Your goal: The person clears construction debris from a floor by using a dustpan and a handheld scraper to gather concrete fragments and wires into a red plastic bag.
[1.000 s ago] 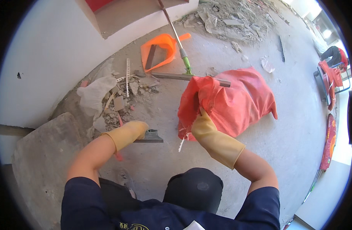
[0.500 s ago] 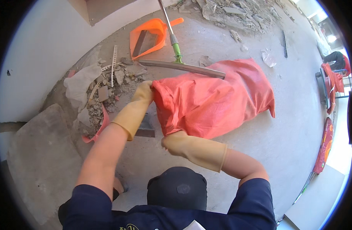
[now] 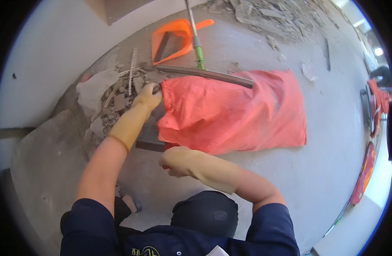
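A red woven sack (image 3: 238,111) lies flattened on the concrete floor, its mouth toward the left. My left hand (image 3: 148,96), in a yellowish rubber glove, is closed on the far corner of the sack's mouth. In a matching glove, my right hand (image 3: 177,160) grips the near corner, and a bit of red cloth shows at its fingers. Between the hands, a dark flat pan-like thing (image 3: 150,146) sits by the mouth, partly covered by the sack. Across the sack's far edge rests a long floor squeegee (image 3: 204,73) with a green joint and metal pole.
An orange dustpan (image 3: 179,51) lies beyond the squeegee. Rubble (image 3: 119,102) with a whitish plastic sheet (image 3: 93,91) is heaped at the left, near a grey board (image 3: 51,166). More debris (image 3: 273,19) spreads at the far side. A red bag (image 3: 363,175) lies at the right.
Both hands have shifted left, drawing the sack's mouth with them over the dark pan-like thing. The sack now lies flatter and more stretched out.
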### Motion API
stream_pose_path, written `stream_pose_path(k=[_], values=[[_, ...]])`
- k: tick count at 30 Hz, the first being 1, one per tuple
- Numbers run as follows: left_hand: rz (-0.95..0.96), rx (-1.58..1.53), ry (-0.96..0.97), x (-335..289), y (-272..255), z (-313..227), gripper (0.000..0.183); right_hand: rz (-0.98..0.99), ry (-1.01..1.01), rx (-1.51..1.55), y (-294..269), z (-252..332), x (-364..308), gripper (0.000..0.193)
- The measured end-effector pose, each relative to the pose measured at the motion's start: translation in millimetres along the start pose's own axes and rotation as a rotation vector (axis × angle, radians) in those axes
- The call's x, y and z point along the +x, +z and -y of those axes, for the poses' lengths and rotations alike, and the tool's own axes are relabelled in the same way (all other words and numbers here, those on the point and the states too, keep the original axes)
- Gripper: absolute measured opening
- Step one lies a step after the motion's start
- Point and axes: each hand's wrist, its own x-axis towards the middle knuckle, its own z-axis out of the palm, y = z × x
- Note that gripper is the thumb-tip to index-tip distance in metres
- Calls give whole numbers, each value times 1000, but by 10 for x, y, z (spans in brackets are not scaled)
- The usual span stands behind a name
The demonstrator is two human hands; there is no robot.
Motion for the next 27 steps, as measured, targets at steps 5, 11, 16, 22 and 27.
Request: stream_pose_path(k=[5,11,16,22,27], values=[[509,-797,-534,-992,132,423,54,-585,320,381,-546,40,-708,34],[559,-658,-355,-1630,532,-100,44,-521,778,29,-703,-49,-327,65],[404,-637,-4,-1934,27,-352,42,-213,796,47,-702,-176,53,62],[-829,-88,-120,-2145,-295,1161,55,-668,541,900,-569,-634,-104,29],[-130,-1371,-1081,-2126,-932,2562,78,-879,298,1334,-507,-448,-127,38]])
